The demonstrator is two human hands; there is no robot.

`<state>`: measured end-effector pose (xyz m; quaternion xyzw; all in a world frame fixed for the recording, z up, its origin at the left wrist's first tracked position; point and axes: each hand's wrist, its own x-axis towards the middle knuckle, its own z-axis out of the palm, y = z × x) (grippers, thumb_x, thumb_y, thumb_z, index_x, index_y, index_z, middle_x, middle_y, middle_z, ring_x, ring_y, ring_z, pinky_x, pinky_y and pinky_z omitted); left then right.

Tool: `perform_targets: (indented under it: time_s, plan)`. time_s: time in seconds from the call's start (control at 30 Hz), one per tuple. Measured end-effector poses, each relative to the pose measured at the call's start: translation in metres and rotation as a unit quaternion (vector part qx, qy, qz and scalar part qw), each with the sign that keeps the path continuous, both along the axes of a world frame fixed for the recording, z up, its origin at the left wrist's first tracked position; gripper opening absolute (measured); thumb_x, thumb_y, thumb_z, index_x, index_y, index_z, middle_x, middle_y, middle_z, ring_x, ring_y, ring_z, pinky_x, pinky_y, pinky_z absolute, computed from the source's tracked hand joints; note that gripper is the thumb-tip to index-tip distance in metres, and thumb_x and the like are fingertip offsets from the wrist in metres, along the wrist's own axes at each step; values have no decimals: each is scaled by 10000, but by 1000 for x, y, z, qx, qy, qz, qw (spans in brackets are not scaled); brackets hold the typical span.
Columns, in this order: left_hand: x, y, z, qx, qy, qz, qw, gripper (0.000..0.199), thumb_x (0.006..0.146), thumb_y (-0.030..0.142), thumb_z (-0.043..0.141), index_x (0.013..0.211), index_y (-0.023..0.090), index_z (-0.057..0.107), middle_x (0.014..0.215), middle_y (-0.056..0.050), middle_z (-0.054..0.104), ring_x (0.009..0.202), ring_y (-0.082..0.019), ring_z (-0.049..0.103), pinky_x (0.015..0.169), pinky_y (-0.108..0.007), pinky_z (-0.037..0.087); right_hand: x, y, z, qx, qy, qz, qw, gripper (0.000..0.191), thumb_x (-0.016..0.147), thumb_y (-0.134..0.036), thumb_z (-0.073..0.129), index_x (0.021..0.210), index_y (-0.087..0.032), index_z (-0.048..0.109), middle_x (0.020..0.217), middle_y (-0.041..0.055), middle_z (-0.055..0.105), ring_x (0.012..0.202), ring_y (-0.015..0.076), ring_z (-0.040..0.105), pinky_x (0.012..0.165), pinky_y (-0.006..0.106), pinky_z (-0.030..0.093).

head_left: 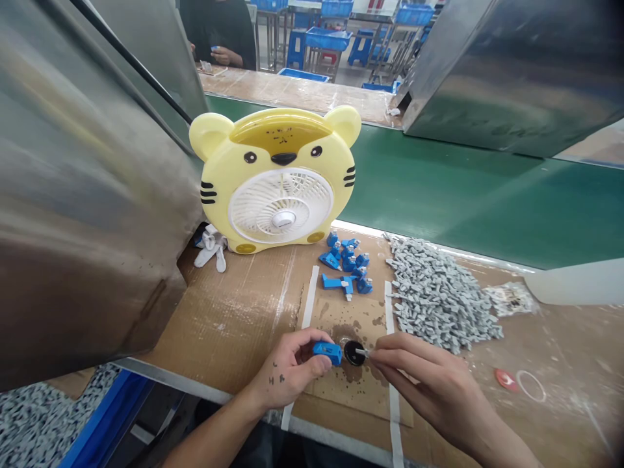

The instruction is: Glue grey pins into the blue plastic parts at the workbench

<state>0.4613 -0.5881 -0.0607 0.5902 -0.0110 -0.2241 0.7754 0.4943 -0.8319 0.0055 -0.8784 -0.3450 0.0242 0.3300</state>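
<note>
My left hand (293, 369) is closed around a small blue plastic block (327, 353), holding it just left of a small round pot of black liquid (354, 353). The fingers of my right hand (414, 361) pinch a small light grey piece (361, 351), whose tip is over or in the black pot; I cannot tell whether it touches the liquid. Under both hands lies a stained cardboard sheet (341, 396), fixed with white tape. Beyond them sits a group of blue plastic parts (348, 263), some with grey pieces fitted.
A large heap of grey pieces (433, 292) lies to the right. A yellow animal-shaped fan (277, 182) stands behind, before a green belt (463, 195). White gloves (212, 247) lie left of it. Metal housings rise at both sides. A person (219, 32) sits across the belt.
</note>
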Motion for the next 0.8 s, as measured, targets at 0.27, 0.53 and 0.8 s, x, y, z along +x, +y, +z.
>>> perform_targets:
  time_s: [0.27, 0.53, 0.8]
  plan:
    - [2, -6, 4, 13, -35, -3, 999, 343, 862, 433, 724, 1045, 143, 702, 892, -47, 639, 781, -145, 563, 711, -227, 430, -10, 5, 3, 99, 18, -36, 994, 139, 954, -132, 625, 985, -238, 709, 923, 41, 719, 791, 157, 708, 682, 226, 567]
    - [1, -8, 10, 86, -110, -21, 990, 269, 886, 373, 696, 1048, 159, 709, 872, -45, 652, 768, -153, 571, 719, -239, 431, -10, 13, 2, 123, 44, -13, 991, 121, 957, -122, 644, 987, -227, 696, 919, 32, 713, 796, 135, 693, 705, 205, 541]
    - [3, -9, 30, 251, -399, -69, 879, 347, 1019, 385, 447, 1006, 118, 667, 777, -85, 655, 690, -184, 592, 664, -295, 400, -11, 16, 8, 186, 118, 9, 975, 145, 943, -109, 651, 960, -233, 723, 849, 21, 722, 759, 136, 699, 677, 205, 540]
